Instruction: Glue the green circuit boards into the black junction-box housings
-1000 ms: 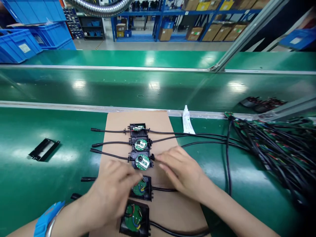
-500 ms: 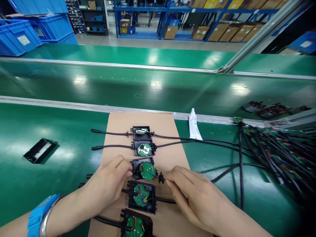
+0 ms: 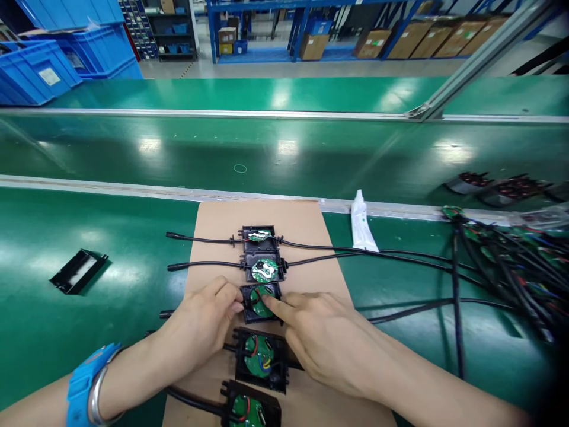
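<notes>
Between the two hands, third from the far end of a column of five, lies the middle housing (image 3: 253, 318), a small black box with a round green circuit board (image 3: 258, 306) in it. It sits directly at the fingertips of the left hand (image 3: 207, 314) and under the index finger of the right hand (image 3: 324, 335). The left hand comes from the lower left, its fingers bent and drawn together with the thumb, grasping the housing by its left end; the fingers hide whether wall or cable end lies in that pinch. The right hand lies low, palm down, its index finger stretched out with the tip touching the board. Its thumb stands apart from that finger, and the other fingers curl beneath, so I cannot tell whether they grasp anything. A black cable (image 3: 409, 311) shows beyond the right wrist.

Just beyond the middle housing, the second housing (image 3: 249, 261) and the far housing (image 3: 253, 244) have white material on their boards. Nearer the person, the fourth housing (image 3: 276, 379) and the near housing (image 3: 270, 409) hold boards with coloured wires. All five rest on a cardboard sheet (image 3: 306, 222) laid on the green bench (image 3: 133, 237). A white tube (image 3: 363, 225) lies right of the sheet, well left of a tangled cable pile (image 3: 511, 267).
</notes>
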